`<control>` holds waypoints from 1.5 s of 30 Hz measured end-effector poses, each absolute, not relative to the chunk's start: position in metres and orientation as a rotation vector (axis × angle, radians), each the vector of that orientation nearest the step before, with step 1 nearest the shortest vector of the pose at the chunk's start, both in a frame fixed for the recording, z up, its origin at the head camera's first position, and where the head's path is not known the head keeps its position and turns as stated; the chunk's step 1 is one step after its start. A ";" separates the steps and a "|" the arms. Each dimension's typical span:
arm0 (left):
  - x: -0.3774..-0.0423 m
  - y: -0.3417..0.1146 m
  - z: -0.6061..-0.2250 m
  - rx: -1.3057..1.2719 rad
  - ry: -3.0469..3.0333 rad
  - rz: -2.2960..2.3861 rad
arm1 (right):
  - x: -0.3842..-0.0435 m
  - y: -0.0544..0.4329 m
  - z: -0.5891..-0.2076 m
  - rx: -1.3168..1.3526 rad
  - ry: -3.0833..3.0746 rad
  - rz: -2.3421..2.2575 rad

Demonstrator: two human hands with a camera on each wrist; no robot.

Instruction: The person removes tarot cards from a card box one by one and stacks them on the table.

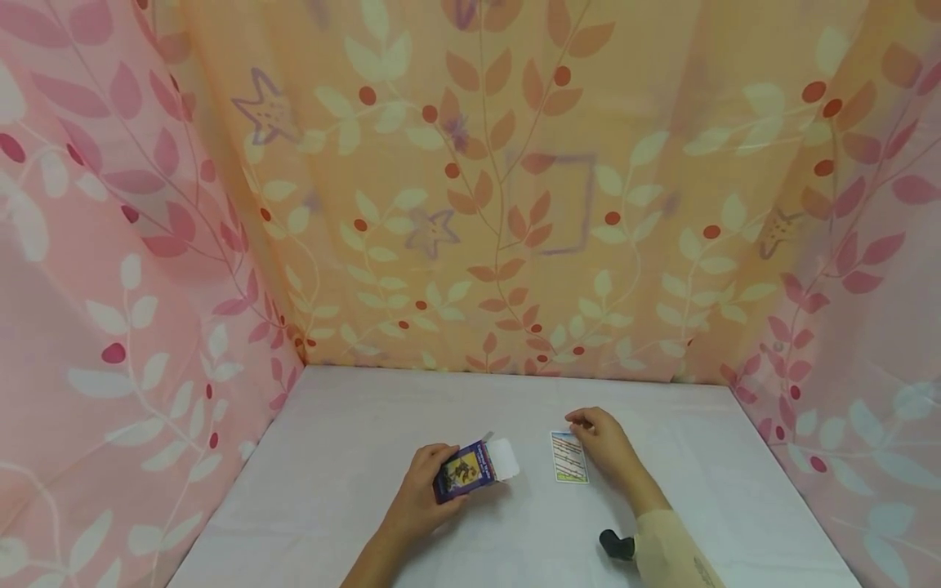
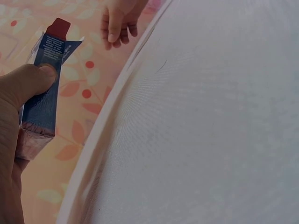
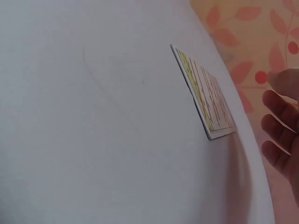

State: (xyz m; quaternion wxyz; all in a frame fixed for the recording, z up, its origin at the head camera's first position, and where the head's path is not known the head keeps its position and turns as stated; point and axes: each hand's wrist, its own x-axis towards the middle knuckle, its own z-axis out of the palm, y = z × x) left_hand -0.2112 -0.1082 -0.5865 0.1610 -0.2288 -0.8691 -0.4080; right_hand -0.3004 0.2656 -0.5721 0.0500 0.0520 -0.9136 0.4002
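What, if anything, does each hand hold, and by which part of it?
The left hand grips the dark-blue, rectangular cardboard box by its narrow sides; the right hand holds nothing.

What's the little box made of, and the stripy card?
The box looks like thin printed cardboard, perhaps slightly glossy: its open flap shows plain white. The card seems stiff, smooth paper: thin, white-edged and printed. It might have a plastic coating; I can't tell.

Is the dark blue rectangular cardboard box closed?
No, the head view shows the box with its white cardboard end flap sticking out, unfolded.
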 end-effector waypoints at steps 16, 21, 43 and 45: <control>-0.209 -0.108 -0.586 -0.654 -2.479 -1.194 | -0.265 0.246 -0.561 0.166 -2.589 1.223; -0.210 -0.108 -0.586 -0.651 -2.481 -1.187 | -0.256 0.237 -0.556 0.250 -2.520 1.203; -0.212 -0.109 -0.587 -0.659 -2.476 -1.160 | -0.225 0.208 -0.542 0.383 -2.391 1.217; -0.211 -0.108 -0.586 -0.661 -2.476 -1.163 | -0.223 0.206 -0.541 0.374 -2.400 1.228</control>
